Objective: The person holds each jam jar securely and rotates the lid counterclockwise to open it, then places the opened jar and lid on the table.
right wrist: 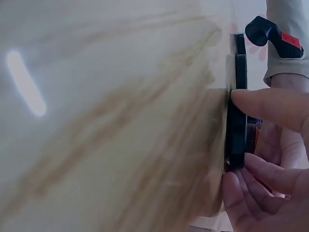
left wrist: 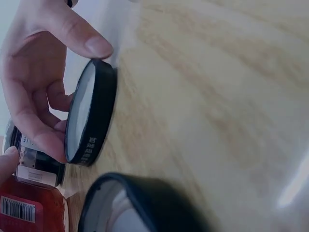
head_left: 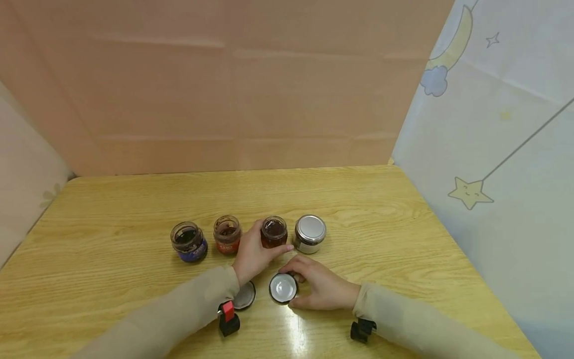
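Note:
My left hand (head_left: pixel 252 257) holds an open glass jar (head_left: pixel 274 230) of dark reddish-brown contents, thumb along its near side. In the left wrist view only a thumb tip shows beside the red-labelled jar (left wrist: pixel 29 208). Nearer to me, my right hand (head_left: pixel 319 285) pinches a round lid (head_left: pixel 283 288) by its rim. The lid lies with its pale inside facing up and its dark rim (right wrist: pixel 236 121) at the tabletop. A second lid (head_left: pixel 244 296) lies to its left, partly covered by the left forearm.
Left of the held jar stand two open jars, one with a red label (head_left: pixel 227 237) and one with a blue label (head_left: pixel 190 243). A jar with a silver lid on (head_left: pixel 310 233) stands to the right. The wooden table (head_left: pixel 381 224) meets a wall behind.

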Tool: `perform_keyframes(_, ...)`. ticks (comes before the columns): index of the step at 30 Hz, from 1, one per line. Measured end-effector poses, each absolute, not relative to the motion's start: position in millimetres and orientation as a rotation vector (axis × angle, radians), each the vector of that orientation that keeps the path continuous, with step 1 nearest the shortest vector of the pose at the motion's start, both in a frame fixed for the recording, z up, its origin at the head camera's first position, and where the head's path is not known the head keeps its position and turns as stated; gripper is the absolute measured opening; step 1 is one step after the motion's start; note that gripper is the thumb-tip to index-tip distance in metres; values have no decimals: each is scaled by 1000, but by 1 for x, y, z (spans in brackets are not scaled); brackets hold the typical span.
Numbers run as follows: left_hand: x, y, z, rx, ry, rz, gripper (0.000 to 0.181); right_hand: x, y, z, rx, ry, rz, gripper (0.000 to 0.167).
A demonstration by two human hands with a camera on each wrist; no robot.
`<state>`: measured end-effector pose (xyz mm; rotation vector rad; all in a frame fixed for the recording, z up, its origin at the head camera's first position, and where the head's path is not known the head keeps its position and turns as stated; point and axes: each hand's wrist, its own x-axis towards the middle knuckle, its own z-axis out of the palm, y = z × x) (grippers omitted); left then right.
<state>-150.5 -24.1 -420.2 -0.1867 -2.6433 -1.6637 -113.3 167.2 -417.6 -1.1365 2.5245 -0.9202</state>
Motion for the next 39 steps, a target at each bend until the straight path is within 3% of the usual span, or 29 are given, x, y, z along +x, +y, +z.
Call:
perform_keyframes(10,-141,-31,-418,-245,-2704,-1585,76,-116,168,-416,-1160,2550,-866,62)
perform_keyframes(16,-133,-38,-410,-145,-2831,-1563,86,-117,171,-410,-1100,2578,-840,65)
perform_keyframes(26,-113,-45,-398,-160,-2974,-1495,91,-124,184,-405,-1170,2603,-968,44)
perform_keyframes(30,-105,-46,-395,-206,-2962,-1496,82,-128,190,-403,-1209,2627,-1050,36)
perform_keyframes(39,-105,-46,-393,-240,-2835,-1448,42,-137,198,-396,-1244,2682,-1152,29)
